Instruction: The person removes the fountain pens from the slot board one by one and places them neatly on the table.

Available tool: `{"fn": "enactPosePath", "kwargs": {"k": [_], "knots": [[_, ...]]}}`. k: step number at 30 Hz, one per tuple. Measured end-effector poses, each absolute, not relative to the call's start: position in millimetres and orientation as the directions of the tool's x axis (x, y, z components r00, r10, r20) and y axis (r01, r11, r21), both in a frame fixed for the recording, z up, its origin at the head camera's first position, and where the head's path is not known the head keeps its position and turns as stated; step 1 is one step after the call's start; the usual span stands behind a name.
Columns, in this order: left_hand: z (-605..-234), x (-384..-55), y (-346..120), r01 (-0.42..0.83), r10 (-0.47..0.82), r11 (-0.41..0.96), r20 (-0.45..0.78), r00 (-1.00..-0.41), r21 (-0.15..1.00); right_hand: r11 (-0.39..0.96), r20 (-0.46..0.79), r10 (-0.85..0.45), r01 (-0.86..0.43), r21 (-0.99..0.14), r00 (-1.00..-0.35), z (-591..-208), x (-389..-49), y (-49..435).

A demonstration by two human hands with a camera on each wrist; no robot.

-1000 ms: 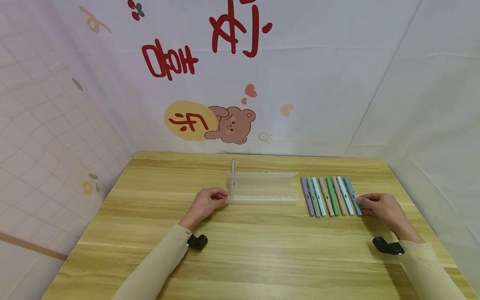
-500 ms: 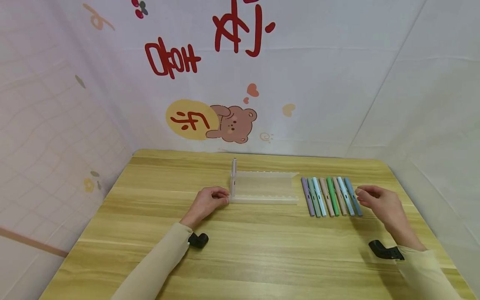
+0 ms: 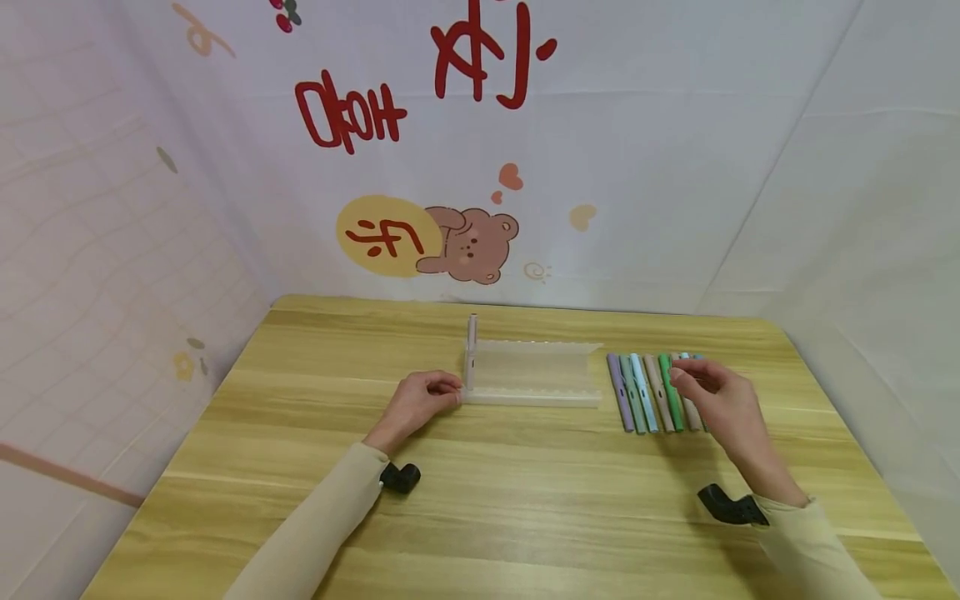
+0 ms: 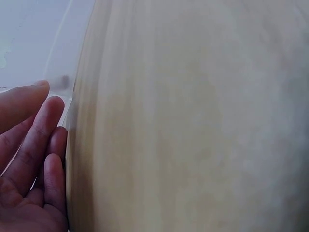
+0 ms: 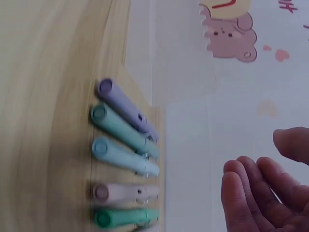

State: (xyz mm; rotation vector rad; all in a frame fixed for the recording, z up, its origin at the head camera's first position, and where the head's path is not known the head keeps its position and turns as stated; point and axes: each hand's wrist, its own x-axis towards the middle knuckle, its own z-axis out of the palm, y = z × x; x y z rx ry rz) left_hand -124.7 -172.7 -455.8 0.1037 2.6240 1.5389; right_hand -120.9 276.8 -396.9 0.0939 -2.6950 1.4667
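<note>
A translucent pen rack (image 3: pixel 532 400) with notched rails sits mid-table. One pale pink pen (image 3: pixel 472 354) lies across its left end. My left hand (image 3: pixel 416 400) holds the rack's front left corner between thumb and fingers. To the right of the rack, several capped pens lie in a row, among them a purple pen (image 3: pixel 620 392), a light blue pen (image 3: pixel 643 392) and a green pen (image 3: pixel 671 396). Above the row's right part hovers my right hand (image 3: pixel 723 408), fingers loosely bent and nothing in them. It hides part of the rightmost pens in the head view.
The wood-grain table (image 3: pixel 525 500) reaches back to a white wall cloth (image 3: pixel 645 150) printed with a bear (image 3: pixel 472 246) and red characters. A black wrist camera (image 3: pixel 401 478) is strapped at the left wrist, another black camera (image 3: pixel 727 506) at the right.
My right hand has lifted off the blue pen at the row's right end and moved left over the pens, empty. The left hand stays at the rack's corner.
</note>
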Motion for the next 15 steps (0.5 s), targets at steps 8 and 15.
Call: {"fn": "enactPosePath", "kwargs": {"k": [8,15], "knots": [[-455,-124,-172,0.007,0.107,0.494,-0.052,-0.993,0.870,0.493,0.177,-0.059,-0.183,-0.851,-0.982,-401,-118,243],[-456,-124,-173,0.014,0.108,0.497,-0.046,-0.993,0.868,0.435,0.223,-0.105,-0.247,-0.866,-0.969,-411,-119,215]]}}
